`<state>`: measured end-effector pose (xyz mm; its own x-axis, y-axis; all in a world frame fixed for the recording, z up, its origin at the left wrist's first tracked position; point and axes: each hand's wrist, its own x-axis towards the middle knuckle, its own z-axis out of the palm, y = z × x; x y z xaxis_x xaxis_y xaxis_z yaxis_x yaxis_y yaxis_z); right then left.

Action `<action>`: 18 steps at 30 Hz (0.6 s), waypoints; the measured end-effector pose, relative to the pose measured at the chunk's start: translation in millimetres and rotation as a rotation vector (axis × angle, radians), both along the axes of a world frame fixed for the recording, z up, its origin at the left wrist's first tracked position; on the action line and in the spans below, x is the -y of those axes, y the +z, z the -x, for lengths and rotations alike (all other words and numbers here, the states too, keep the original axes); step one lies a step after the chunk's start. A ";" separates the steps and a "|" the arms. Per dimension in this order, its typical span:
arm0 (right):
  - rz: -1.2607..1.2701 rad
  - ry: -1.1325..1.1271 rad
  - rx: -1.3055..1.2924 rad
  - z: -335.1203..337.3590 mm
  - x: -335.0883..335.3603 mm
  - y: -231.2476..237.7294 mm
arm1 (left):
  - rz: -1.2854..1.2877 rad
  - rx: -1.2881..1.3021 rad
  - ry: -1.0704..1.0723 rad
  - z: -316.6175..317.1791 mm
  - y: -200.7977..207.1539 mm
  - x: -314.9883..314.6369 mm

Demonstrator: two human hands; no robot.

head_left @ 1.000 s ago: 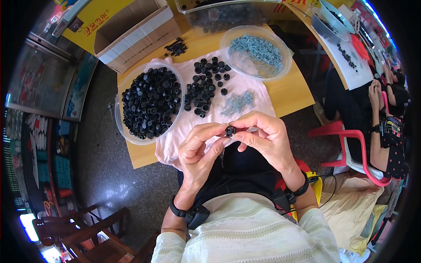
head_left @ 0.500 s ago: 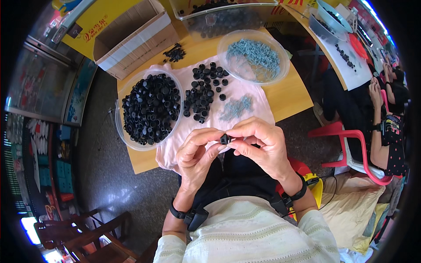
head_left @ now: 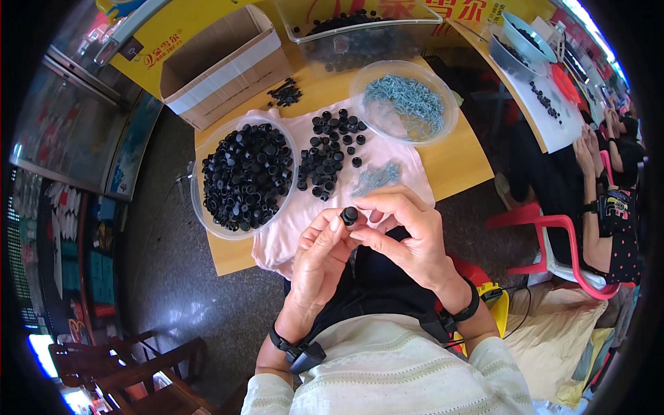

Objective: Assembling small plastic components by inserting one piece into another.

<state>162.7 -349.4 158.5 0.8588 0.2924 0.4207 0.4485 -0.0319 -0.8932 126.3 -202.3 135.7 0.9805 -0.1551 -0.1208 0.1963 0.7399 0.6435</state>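
A small round black plastic cap (head_left: 349,216) is pinched between the thumb and fingers of my left hand (head_left: 317,259), above my lap at the table's near edge. My right hand (head_left: 411,242) is just to its right, thumb and forefinger apart around the cap; whether they touch it is unclear. Beyond my hands, loose black caps (head_left: 322,160) lie on a pink cloth (head_left: 408,166) beside a small heap of grey screws (head_left: 377,178). A clear round tub (head_left: 296,149) full of black caps stands at left. Another clear tub (head_left: 453,111) holds many screws.
An open cardboard box (head_left: 232,86) and a clear bin (head_left: 366,52) of black parts stand at the back, near small black pieces (head_left: 284,92). A red chair (head_left: 553,221) and a seated person (head_left: 612,228) are at right. A wooden chair (head_left: 138,373) is at lower left.
The black cap has turned so its round top shows. My right thumb and forefinger have spread apart from their pinch. The whole view has shifted slightly.
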 end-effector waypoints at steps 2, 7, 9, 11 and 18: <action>0.047 -0.028 0.068 0.6 -1.7 0.8 | 0.045 -0.042 -0.029 0.7 1.4 0.9; 0.131 -0.069 0.191 1.9 -3.7 5.4 | 0.147 -0.138 -0.108 2.7 3.7 2.4; 0.139 -0.077 0.202 3.5 -3.4 7.2 | 0.191 -0.129 -0.133 4.9 1.6 0.5; 0.147 -0.085 0.218 6.8 -2.9 8.9 | 0.216 -0.116 -0.138 9.0 1.4 1.2; 0.162 -0.110 0.284 21.6 -6.2 14.9 | 0.253 -0.124 -0.159 27.4 7.2 2.1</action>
